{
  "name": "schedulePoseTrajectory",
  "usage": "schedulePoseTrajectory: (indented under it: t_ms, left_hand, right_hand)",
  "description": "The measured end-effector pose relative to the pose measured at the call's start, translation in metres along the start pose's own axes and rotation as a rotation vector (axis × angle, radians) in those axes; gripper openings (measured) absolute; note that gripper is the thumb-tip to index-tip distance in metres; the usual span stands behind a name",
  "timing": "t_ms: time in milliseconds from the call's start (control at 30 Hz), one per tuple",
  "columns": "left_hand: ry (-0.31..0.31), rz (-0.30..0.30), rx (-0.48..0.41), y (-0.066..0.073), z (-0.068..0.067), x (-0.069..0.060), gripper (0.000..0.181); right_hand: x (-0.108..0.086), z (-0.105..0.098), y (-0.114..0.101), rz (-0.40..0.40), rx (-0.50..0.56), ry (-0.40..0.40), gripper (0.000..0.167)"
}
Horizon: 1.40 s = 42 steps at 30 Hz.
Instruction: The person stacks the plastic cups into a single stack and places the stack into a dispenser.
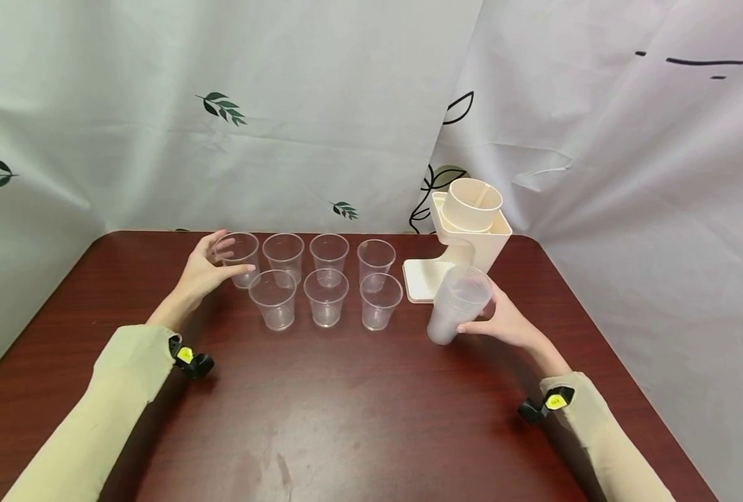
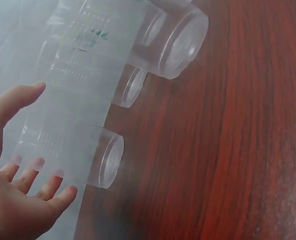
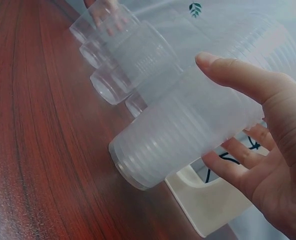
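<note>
Left hand [image 1: 201, 273], loosely spread, flanks cup [image 1: 244, 251] farthest from cream stand [image 1: 486, 245]; right hand [image 1: 511, 321] grips nearby cup stack [image 1: 458, 303] — likely steadying it.

Left sleeve [image 1: 104, 397], toward the tabletop's [image 1: 371, 397] left edge: was pale yellow-cream, plain, loose and creased at the cuff. Right sleeve [image 1: 610, 443], toward the right edge: looked slightly more beige. Left wrist mount [image 1: 198, 365] was black, with yellow label [image 1: 186, 355]. Right wrist mount [image 1: 530, 412] matched; its yellow tag [image 1: 556, 401] bore dark print, too small to read.
</note>
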<state>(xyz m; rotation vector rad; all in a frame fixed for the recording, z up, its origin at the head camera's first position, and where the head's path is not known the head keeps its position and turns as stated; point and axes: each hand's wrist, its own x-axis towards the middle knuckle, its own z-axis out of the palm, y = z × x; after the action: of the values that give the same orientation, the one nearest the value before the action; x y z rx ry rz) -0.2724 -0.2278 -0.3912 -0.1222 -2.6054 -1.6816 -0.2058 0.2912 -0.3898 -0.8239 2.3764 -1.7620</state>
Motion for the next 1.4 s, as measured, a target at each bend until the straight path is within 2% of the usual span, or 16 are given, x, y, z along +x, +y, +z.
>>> schedulePoseTrajectory:
  t_ms: [433, 900, 1133, 1400]
  left_hand:
    - [-0.001, 0.008, 0.009, -0.0037, 0.0064, 0.0025, 0.089]
    - [-0.005, 0.036, -0.042, -0.0061, 0.0077, 0.0029, 0.083]
    - [0.035, 0.036, -0.012, -0.0035, 0.0065, -0.0017, 0.081]
    - [0.082, 0.040, 0.029, -0.0055, 0.0045, -0.0009, 0.080]
  right_hand:
    - [-0.0018, 0.0006, -0.0012, 0.014, -0.009, 0.012, 0.092]
    - [-0.0009, 0.0003, -0.0014, 0.018, -0.016, 0.009, 0.092]
    - [-0.0014, 0.0002, -0.0009, 0.025, -0.025, 0.015, 0.091]
    - [-0.0016, 0.0002, -0.0007, 0.029, -0.018, 0.015, 0.091]
